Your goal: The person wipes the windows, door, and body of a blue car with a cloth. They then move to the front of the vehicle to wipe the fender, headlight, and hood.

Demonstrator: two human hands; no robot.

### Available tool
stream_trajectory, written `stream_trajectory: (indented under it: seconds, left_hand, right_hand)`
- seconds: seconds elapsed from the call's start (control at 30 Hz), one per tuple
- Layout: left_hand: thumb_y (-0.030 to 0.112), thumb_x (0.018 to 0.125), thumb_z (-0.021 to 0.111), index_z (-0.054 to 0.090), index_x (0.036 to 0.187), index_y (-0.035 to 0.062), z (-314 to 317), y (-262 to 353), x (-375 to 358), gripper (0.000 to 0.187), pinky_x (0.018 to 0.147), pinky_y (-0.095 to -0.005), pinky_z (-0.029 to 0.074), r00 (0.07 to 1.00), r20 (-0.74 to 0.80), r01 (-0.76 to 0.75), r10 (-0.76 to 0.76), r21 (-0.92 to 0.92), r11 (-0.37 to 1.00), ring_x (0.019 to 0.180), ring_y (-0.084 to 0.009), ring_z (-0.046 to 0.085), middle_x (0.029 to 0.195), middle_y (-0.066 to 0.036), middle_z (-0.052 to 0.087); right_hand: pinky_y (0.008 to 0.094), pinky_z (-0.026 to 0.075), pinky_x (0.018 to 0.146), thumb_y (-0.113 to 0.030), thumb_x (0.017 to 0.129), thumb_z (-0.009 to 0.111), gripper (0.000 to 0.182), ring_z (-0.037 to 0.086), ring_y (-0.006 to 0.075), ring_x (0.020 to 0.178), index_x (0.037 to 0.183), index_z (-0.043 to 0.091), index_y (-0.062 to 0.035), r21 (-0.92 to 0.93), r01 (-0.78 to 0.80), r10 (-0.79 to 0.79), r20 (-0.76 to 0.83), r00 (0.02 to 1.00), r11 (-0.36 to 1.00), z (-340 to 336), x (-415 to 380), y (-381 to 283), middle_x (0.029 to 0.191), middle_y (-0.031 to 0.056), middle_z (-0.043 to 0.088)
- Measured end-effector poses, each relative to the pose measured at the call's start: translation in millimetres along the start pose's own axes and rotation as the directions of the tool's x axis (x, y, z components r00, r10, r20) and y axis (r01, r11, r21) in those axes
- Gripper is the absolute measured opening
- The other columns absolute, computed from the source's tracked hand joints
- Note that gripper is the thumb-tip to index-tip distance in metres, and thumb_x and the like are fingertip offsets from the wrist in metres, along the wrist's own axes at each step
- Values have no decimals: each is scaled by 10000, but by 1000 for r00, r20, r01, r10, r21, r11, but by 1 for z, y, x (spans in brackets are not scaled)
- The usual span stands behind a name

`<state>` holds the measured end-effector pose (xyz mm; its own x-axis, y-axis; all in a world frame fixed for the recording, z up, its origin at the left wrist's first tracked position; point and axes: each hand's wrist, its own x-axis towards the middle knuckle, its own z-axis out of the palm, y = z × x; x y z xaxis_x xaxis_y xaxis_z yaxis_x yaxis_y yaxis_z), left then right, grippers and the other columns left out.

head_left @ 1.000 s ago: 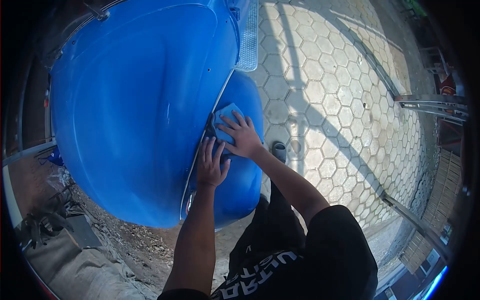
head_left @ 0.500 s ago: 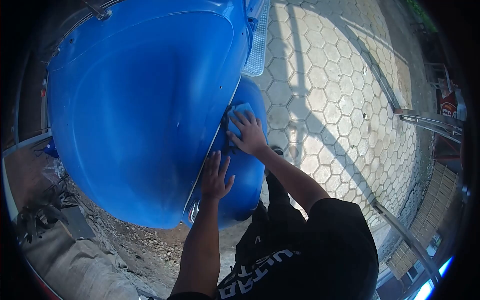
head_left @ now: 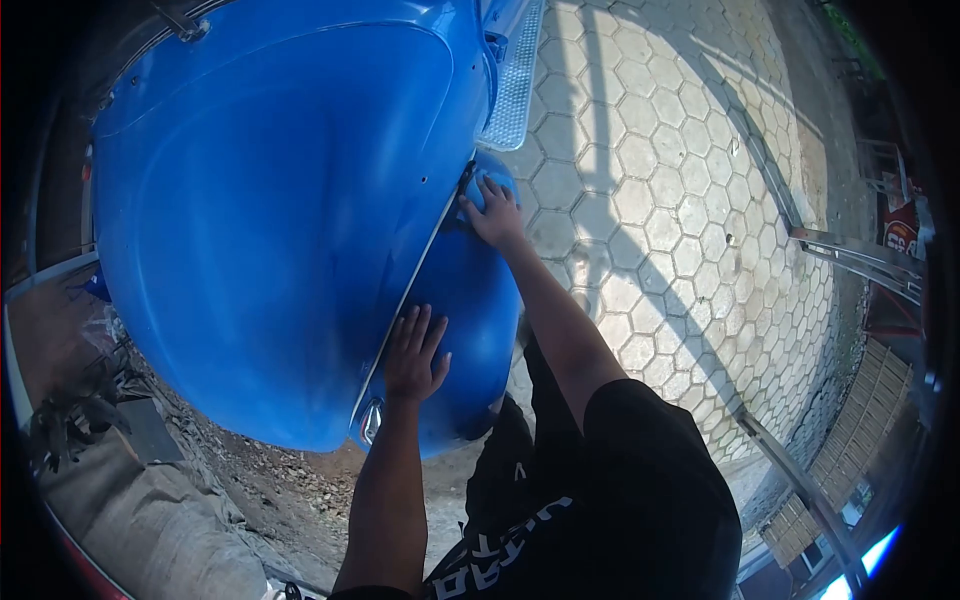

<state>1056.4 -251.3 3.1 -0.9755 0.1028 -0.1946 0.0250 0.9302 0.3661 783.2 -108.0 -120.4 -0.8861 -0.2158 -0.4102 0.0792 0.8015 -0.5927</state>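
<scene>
A glossy blue vehicle body panel (head_left: 250,210) fills the left half of the view, with a rounded blue fender (head_left: 465,310) along its right side. My left hand (head_left: 413,355) lies flat on the fender near the seam, fingers spread, holding nothing. Farther up the fender, my right hand (head_left: 495,212) presses on a light blue cloth (head_left: 479,190), most of it hidden under the palm and fingers. Below my left hand, a small chrome fitting (head_left: 371,422) sits at the lower end of the seam.
Hexagonal paving (head_left: 660,200) with shadows stretches to the right, crossed by metal posts (head_left: 800,480). A textured metal step (head_left: 513,100) juts out at the top. Gravel (head_left: 290,480) and a grey tarp (head_left: 170,530) lie at the lower left.
My right hand has slid up the fender with the cloth, which is now more covered. My left hand stays on the fender, slightly further left in view. The whole view has shifted a little.
</scene>
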Motion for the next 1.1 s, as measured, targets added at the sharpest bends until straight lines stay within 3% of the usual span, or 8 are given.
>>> stream_trajectory:
  seconds: [0.3,0.43,0.53,0.67,0.77,0.87,1.0,1.1]
  left_hand:
    - [336,931,686,590,1481,153,3,2,-5,588,1297,-552,276,999,-8,31,-31,-24,999,1559,-391,335,1600,-169,438]
    - [391,930,704,592,1472,181,3,3,-7,592,1303,-538,287,998,-56,20,-18,32,999,1535,-364,363,1523,-146,482]
    - [391,915,724,635,1403,172,9,1,-9,542,1291,-538,313,996,-92,5,1,57,998,1517,-376,377,1503,-144,489]
    - [380,898,747,672,1273,134,20,-3,-15,455,1261,-553,350,989,-145,-7,7,-2,1000,1480,-412,403,1455,-157,507]
    - [406,890,760,718,1196,126,13,-1,-13,417,1267,-535,350,983,-180,-13,20,35,999,1466,-396,427,1415,-152,543]
    - [415,894,761,724,1182,128,20,-4,-15,409,1271,-535,344,980,-201,-4,11,35,999,1460,-394,437,1413,-146,545]
    - [397,912,749,706,1190,129,20,-4,-13,389,1273,-554,337,962,-269,-27,39,46,999,1447,-404,442,1404,-153,541]
    - [345,914,743,642,1238,119,24,-3,-16,409,1260,-599,340,946,-319,-39,54,54,998,1423,-428,444,1402,-171,518]
  right_hand:
    - [650,305,1217,-456,931,673,582,387,401,1507,1454,626,-206,-111,693,-680,137,720,712,-26,-125,-23,1571,88,526]
    - [676,376,1122,-411,896,700,583,440,395,1439,1435,635,-200,-61,463,-467,-74,881,884,-18,-87,-21,1560,62,526]
    - [674,377,1111,-401,880,719,594,437,390,1438,1437,629,-212,-196,567,-568,57,821,800,-12,-103,-30,1535,61,537]
    - [687,372,1110,-403,882,723,590,437,412,1416,1434,612,-227,-61,910,-864,293,410,411,-32,-105,-13,1495,65,548]
    - [687,362,1123,-411,880,720,579,443,412,1398,1421,623,-228,-113,590,-596,-28,802,799,-15,-105,-22,1496,60,543]
    - [686,354,1138,-415,874,718,576,448,402,1387,1413,631,-231,-241,636,-644,57,763,733,-2,-129,-36,1497,56,539]
    - [687,354,1140,-416,883,708,574,443,404,1401,1414,631,-213,-141,897,-857,267,441,418,-22,-130,-27,1500,59,540]
    - [675,331,1170,-424,889,707,570,436,386,1419,1420,625,-233,-237,650,-659,53,750,722,-4,-134,-38,1508,46,533]
